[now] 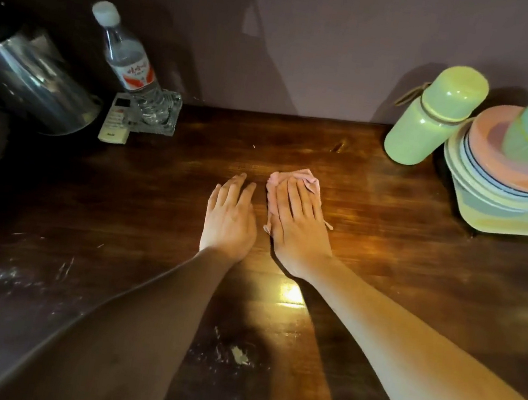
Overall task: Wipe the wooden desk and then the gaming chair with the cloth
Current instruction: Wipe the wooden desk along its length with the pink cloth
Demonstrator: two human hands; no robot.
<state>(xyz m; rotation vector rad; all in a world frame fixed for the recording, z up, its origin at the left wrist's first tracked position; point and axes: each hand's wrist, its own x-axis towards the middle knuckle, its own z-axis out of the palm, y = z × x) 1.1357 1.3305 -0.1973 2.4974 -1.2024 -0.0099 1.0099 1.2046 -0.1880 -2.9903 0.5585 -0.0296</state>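
Standing at left, a water bottle (129, 59) occupies a glass dish (167, 116). The left hand (229, 218) lies flat on the wooden desk (118, 213) beside the right hand (296, 224), flat atop the pink cloth (306, 176); a green tray (507, 223) holds stacked plates (510, 175).

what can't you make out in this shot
Head view only:
cloth: mostly under the right hand, so its full shape is hidden.
chair: outside the frame.
plates: cut off by the right edge.
bottle: label print too small to read.
kettle: upper left part lost in shadow.
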